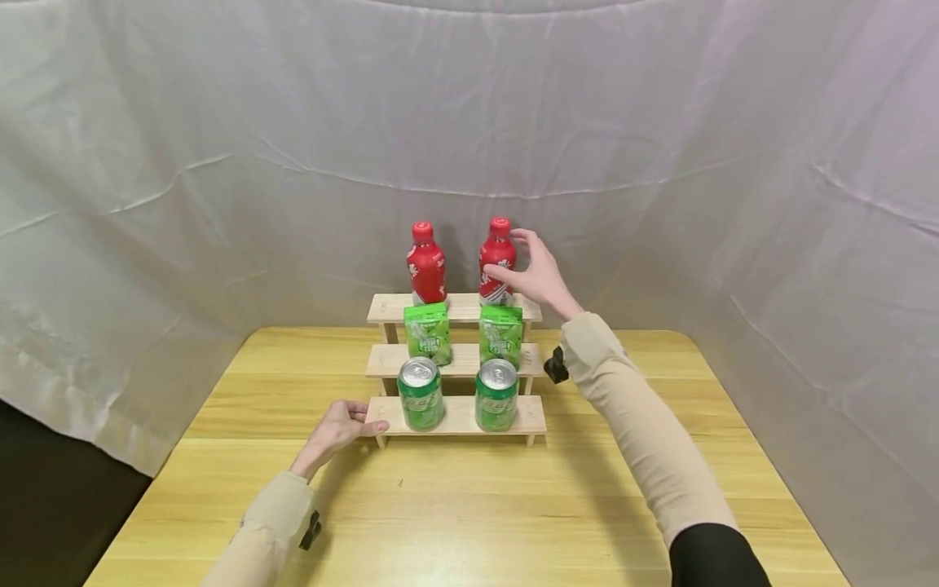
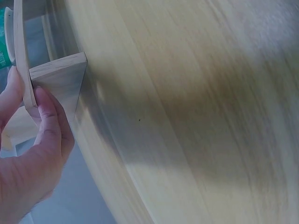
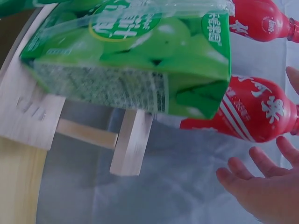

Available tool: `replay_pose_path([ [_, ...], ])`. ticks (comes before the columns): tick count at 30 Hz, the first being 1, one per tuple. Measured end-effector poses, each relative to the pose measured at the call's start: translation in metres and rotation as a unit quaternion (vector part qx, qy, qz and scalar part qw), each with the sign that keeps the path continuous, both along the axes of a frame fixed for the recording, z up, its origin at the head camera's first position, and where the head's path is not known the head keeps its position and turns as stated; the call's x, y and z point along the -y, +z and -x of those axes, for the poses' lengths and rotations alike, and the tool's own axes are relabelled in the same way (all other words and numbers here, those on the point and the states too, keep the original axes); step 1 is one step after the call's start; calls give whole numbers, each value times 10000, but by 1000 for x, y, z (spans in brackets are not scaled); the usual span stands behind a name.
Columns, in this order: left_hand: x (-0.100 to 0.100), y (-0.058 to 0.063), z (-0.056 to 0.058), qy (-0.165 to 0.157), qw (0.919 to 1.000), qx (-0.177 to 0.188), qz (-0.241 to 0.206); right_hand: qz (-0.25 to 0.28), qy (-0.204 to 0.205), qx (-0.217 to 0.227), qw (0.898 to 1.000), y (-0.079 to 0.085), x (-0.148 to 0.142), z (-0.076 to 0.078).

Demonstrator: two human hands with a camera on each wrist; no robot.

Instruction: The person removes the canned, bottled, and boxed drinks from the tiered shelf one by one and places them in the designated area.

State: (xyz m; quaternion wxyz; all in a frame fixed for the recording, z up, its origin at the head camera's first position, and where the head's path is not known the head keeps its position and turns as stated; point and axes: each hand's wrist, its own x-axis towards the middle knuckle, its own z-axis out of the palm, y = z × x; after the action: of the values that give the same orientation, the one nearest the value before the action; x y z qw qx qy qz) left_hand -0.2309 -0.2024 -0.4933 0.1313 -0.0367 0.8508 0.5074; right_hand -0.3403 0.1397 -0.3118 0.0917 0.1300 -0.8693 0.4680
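Observation:
A three-step wooden display rack [image 1: 456, 417] stands on the table. My left hand [image 1: 341, 425] pinches the left end of its lowest step, thumb on top and fingers beneath, as the left wrist view shows. Two red bottles stand on the top step. Beside the right-hand red bottle [image 1: 496, 254] is my right hand [image 1: 539, 277], its fingers spread around the bottle's side with a gap visible in the right wrist view. The other red bottle [image 1: 427, 265] stands to its left. Green juice cartons [image 1: 501, 336] occupy the middle step, and green cans [image 1: 496, 399] the lowest.
The wooden tabletop [image 1: 455, 505] spreads in front and to both sides of the rack. A pale fabric curtain [image 1: 631, 147] hangs close behind the rack and along both sides. A dark area [image 1: 59, 497] lies at the lower left, past the table edge.

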Motion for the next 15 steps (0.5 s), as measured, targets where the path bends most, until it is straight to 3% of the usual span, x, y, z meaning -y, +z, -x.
replay_pose_path([
  [15, 1, 1, 0, -53, 10000, 20, 64, 319, -239, -112, 9991, -2, 16, 8],
])
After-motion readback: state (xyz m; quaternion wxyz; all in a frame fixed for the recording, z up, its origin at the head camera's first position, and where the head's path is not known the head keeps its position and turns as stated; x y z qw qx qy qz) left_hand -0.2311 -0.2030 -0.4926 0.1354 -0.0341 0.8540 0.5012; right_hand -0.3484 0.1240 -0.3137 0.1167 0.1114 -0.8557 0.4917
